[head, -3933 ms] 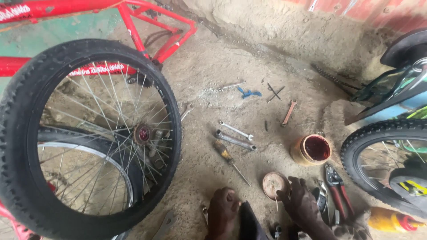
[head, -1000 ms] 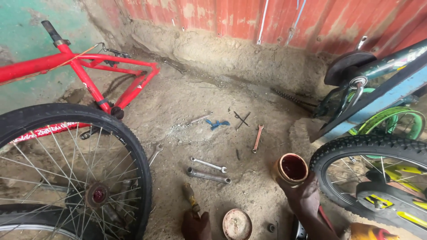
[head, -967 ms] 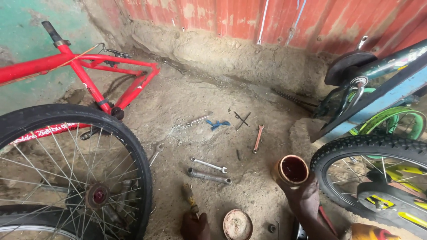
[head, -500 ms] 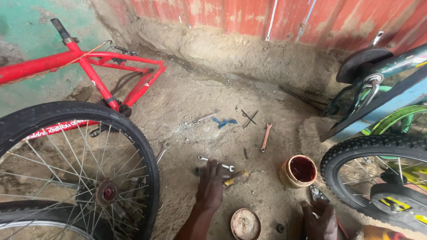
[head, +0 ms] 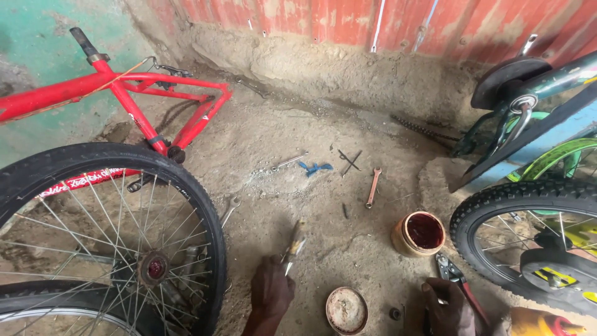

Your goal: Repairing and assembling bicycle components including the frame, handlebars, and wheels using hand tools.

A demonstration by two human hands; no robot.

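Note:
My left hand [head: 271, 294] is low in the middle, closed around a yellow-handled screwdriver [head: 294, 246] and what look like metal spanners, lifted off the sandy ground. My right hand [head: 445, 306] is at the lower right, its fingers curled on red-handled pliers [head: 454, 274] whose jaws point away from me. Between the hands lies a round rusty lid [head: 346, 309] with a small nut [head: 393, 313] beside it. An open tin of red grease [head: 418, 233] stands just beyond the right hand.
A spoked bicycle wheel [head: 112, 249] fills the left, with a red bike frame [head: 124, 87] behind it. Another bike's knobbly tyre [head: 528, 199] is at the right. An orange spanner [head: 373, 186], a blue piece [head: 314, 168], spanners [head: 289, 162] and a chain [head: 423, 129] lie farther out.
My left hand, which lay on the two spanners and screwdriver on the ground, has picked them up and drawn back toward me. My right hand moved from the grease tin down to the pliers.

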